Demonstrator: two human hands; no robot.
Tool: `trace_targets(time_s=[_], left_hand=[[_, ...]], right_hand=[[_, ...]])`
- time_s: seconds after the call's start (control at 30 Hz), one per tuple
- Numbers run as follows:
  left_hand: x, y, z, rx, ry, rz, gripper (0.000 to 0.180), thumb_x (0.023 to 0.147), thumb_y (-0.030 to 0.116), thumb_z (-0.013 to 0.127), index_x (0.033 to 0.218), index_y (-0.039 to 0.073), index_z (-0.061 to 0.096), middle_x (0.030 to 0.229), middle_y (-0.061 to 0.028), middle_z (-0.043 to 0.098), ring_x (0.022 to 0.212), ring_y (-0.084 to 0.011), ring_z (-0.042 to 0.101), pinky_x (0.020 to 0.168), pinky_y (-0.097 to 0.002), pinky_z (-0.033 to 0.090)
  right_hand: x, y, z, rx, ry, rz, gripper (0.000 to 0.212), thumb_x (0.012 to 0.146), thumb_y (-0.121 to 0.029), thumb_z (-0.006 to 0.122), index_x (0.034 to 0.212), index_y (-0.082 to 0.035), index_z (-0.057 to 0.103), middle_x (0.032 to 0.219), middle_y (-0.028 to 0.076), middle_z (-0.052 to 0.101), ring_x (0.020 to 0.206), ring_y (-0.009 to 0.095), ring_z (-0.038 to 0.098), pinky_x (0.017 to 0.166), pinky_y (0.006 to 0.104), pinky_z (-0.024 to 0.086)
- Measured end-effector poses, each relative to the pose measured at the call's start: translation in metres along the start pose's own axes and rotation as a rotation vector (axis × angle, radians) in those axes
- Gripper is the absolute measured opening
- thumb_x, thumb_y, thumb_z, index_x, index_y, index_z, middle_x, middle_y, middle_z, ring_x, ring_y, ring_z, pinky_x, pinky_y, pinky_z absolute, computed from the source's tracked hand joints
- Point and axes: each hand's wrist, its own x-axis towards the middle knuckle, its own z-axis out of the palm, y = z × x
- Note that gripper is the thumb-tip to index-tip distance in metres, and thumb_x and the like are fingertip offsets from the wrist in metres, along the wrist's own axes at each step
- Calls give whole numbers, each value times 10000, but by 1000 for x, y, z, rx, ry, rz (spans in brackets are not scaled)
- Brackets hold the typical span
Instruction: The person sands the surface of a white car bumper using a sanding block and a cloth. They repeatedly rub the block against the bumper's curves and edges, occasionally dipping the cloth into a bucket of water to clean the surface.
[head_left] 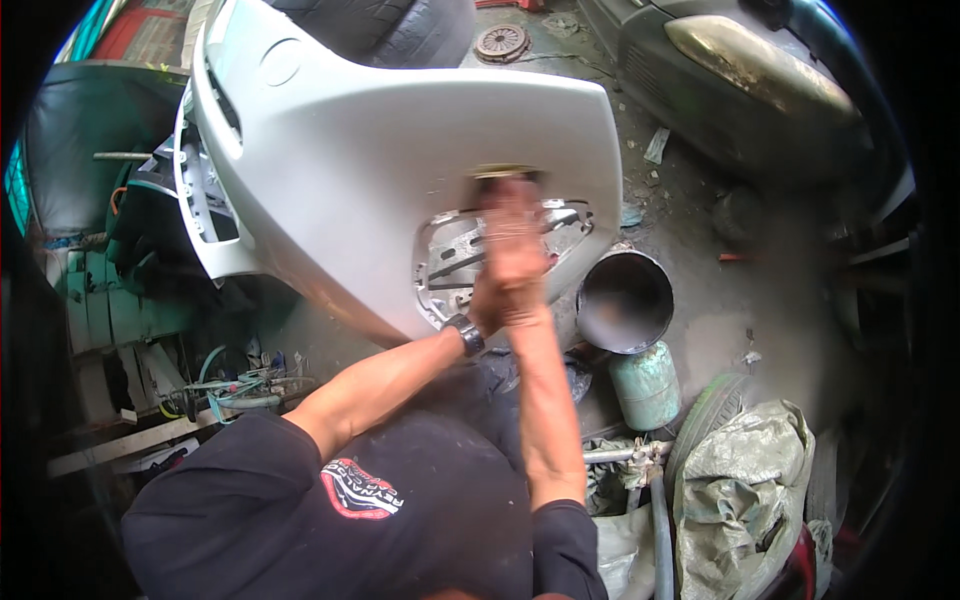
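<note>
A silver-grey car bumper cover [380, 130] stands before me, with an opening [455, 265] low on its face. Smeared by motion, my right hand [515, 230] reaches over that opening. Its fingers press a dark block with a yellowish edge [505, 174] against the painted surface; the block's kind is too blurred to tell. My left hand [487, 303], below a black wristwatch [466, 334], sits beside the right wrist at the opening's lower edge. The left fingers are mostly hidden, so I cannot tell what they touch.
Right of the bumper are a dark round bucket [626, 300] and a greenish metal cylinder [645, 385]. A crumpled grey-green sheet [745, 500] lies by a tyre [705, 420] at lower right. Another bumper [740, 80] stands far right, and a clutch disc [502, 43] lies behind.
</note>
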Motion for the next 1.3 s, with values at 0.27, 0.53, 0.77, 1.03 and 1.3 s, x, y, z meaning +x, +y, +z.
trace_targets(time_s=[0.27,0.53,0.77,1.03,1.3], left_hand=[[4,38,-13,-208,-67,-342,327,911,278,715,1091,14,645,1067,-147,720,1007,-219,674,867,-379,501],[-2,44,-14,-269,148,-268,274,940,289,684,1009,24,687,818,-157,707,714,-265,697,657,-390,527],[-3,46,-15,-196,215,-308,281,926,301,687,1018,36,701,893,-186,716,831,-340,707,734,-430,544],[-11,9,-8,-131,332,32,324,877,311,706,890,-10,670,650,-148,676,593,-253,706,560,-393,539],[2,62,-24,-559,219,-499,515,995,476,619,755,23,668,579,-19,620,481,-111,605,469,-301,477]], right_hand=[[5,-33,-6,-25,-83,-15,637,840,50,532,1473,43,461,1592,252,349,1504,381,304,1233,501,240],[6,26,-33,80,210,332,449,1051,-99,469,1467,68,447,1580,280,344,1451,447,362,1178,512,315],[-4,49,-17,-9,214,236,684,1037,-302,536,1576,15,261,1614,289,254,1491,458,273,1206,576,204],[28,2,-8,121,-158,-217,638,963,-235,569,1533,-8,396,1638,232,261,1532,405,210,1244,544,111],[-7,121,-50,-115,-84,-121,769,897,-102,655,1573,-14,300,1623,272,262,1517,422,244,1235,543,157]])
